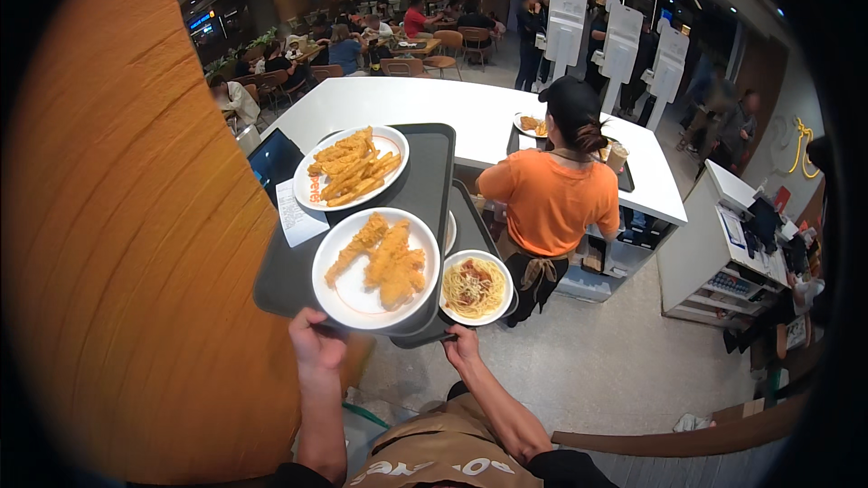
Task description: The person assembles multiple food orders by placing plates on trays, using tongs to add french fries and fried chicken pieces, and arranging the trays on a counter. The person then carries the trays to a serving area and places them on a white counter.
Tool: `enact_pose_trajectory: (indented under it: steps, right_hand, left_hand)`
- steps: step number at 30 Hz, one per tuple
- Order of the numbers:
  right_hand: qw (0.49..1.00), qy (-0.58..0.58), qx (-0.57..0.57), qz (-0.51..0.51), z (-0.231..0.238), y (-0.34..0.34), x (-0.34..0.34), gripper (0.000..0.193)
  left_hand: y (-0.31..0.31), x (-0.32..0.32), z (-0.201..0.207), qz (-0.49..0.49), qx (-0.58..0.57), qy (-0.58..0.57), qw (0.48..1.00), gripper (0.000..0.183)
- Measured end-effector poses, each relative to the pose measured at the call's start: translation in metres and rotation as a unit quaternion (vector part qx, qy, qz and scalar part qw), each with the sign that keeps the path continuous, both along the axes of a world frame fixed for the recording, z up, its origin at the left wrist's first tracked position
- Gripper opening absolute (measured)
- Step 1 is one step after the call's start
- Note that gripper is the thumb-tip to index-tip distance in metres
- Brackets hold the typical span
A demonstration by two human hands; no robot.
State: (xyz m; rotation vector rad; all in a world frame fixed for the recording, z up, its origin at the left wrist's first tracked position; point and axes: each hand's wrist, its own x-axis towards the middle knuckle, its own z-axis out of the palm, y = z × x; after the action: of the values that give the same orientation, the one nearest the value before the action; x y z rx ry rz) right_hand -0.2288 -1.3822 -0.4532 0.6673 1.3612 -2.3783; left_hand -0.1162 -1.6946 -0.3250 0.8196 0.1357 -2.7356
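Observation:
My left hand is closed at the near edge of a dark grey upper tray, its fingers partly hidden beneath. On this tray an oval plate holds fried chicken and french fries. Nearer to me, a round white plate carries breaded chicken strips. A printed receipt lies by the oval plate. My right hand grips the near edge of a lower tray, which the upper one partly covers. A bowl of spaghetti with sauce and grated cheese sits on it.
A person in an orange shirt stands just ahead at a white counter bearing more food trays. An orange-brown wall rises close on my left. At right is a white cabinet. Beyond are kiosks and seated diners.

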Motion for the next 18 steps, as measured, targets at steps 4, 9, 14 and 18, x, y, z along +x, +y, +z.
enact_pose_trajectory:
  steps: [4, 9, 14, 18]
  right_hand:
    - [0.996, 0.019, -0.069, 0.046, -0.077, -0.069, -0.095, 0.040]
    - [0.998, 0.028, -0.023, -0.052, -0.172, -0.087, -0.207, 0.031]
    - [0.998, 0.037, -0.042, -0.039, -0.243, -0.069, -0.310, 0.033]
    - [0.993, 0.070, -0.054, -0.078, -0.270, -0.068, -0.362, 0.038]
  left_hand:
    - [-0.043, -0.072, -0.074, 0.018, -0.046, 0.033, 0.998, 0.042]
    - [-0.034, -0.150, -0.181, 0.059, -0.075, 0.017, 0.995, 0.053]
    - [-0.033, -0.214, -0.270, 0.053, -0.061, 0.012, 0.997, 0.057]
    - [-0.049, -0.260, -0.326, 0.058, -0.078, -0.006, 0.995, 0.060]
